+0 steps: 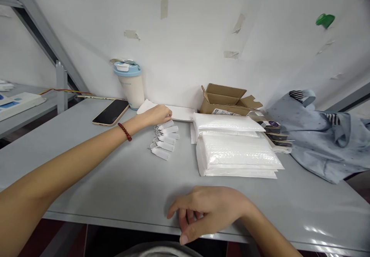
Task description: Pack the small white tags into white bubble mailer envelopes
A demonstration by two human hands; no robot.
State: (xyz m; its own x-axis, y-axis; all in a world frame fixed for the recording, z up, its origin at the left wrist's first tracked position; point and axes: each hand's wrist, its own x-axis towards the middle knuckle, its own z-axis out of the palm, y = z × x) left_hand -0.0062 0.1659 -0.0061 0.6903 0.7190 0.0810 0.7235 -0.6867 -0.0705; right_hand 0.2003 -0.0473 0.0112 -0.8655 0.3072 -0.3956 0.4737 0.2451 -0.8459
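My left hand (156, 115), a red bead bracelet on its wrist, reaches far across the grey table (115, 172) and rests with fingers curled on a flat white sheet (180, 112) by the wall. Just in front of it lies a row of several small white tagged packets (164, 141). My right hand (206, 210) rests at the table's near edge, fingers loosely curled downward on the surface, holding nothing I can make out. Two stacks of white bubble mailers (237, 151) lie to the right of the packets.
A black phone (110, 112) and a white cup with a blue lid (131, 83) stand at the back left. An open cardboard box (227, 100) sits by the wall. A pale blue garment (326, 137) lies at the right, dark small boxes (274, 131) beside it.
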